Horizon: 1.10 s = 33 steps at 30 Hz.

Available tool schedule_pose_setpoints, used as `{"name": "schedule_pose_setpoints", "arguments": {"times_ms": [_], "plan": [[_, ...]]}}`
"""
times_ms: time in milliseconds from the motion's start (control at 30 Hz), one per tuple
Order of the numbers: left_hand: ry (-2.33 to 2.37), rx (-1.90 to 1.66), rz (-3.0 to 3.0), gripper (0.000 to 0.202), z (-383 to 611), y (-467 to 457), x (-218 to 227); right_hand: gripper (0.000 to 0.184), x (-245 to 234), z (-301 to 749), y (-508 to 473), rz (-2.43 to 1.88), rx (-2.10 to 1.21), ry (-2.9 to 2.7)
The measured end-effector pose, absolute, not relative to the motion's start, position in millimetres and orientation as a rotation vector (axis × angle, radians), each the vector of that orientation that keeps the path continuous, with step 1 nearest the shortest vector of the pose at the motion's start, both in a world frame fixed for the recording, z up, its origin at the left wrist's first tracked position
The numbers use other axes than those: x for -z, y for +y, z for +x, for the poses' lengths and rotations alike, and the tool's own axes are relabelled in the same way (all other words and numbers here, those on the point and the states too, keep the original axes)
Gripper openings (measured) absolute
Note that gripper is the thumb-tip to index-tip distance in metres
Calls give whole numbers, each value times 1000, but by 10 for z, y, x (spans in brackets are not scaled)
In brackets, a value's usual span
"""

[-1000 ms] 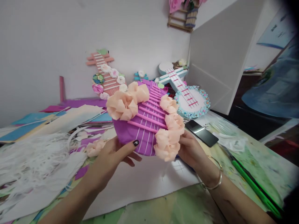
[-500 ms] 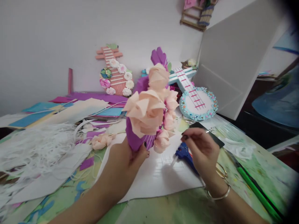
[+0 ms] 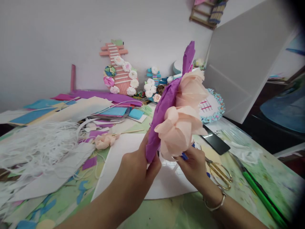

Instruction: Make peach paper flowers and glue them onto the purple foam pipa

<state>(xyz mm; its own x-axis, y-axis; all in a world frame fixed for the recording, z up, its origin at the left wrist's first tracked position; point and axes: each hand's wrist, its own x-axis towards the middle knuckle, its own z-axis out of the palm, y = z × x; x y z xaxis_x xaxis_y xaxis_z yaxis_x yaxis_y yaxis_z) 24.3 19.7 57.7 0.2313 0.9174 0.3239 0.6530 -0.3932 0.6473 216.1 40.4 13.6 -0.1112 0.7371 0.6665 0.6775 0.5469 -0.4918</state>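
Observation:
My left hand (image 3: 140, 165) grips the lower end of a purple paper-covered toy string instrument (image 3: 164, 105), held upright above the table and seen nearly edge-on. Large peach paper flowers (image 3: 179, 130) cover its right-hand face. Close under the lowest flower, my right hand (image 3: 194, 163) has its fingers bent together, their tips partly hidden. Blue parts of a glue gun (image 3: 184, 156) show beside and behind those fingers; whether they hold it I cannot make out. Beneath both hands lies a white sheet (image 3: 119, 168).
Gold-handled scissors (image 3: 220, 175), a black phone (image 3: 216, 140) and a green-handled cutter (image 3: 259, 190) lie at the right. White paper shreds (image 3: 47, 149) and a loose peach flower (image 3: 105, 141) are at the left. A pink flowered instrument (image 3: 121, 79) leans on the wall.
The purple instrument has turned from front-facing to nearly edge-on and shifted right. My right hand has moved down and left, under the flowers beside the glue gun.

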Motion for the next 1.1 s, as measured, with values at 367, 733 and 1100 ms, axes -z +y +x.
{"name": "schedule_pose_setpoints", "arguments": {"times_ms": [367, 733, 1100], "plan": [[1348, -986, 2185, 17, 241, 152, -565, 10, -22, 2166, 388, -1170, -57, -1725], [1412, -1023, 2148, 20, 218, 193, -518, 6, -93, 2131, 396, -1201, -35, -1770], [1553, -1085, 1755, 22, 30, 568, -626, 15, -385, 2420, 452, -1350, -190, -1611]]}}
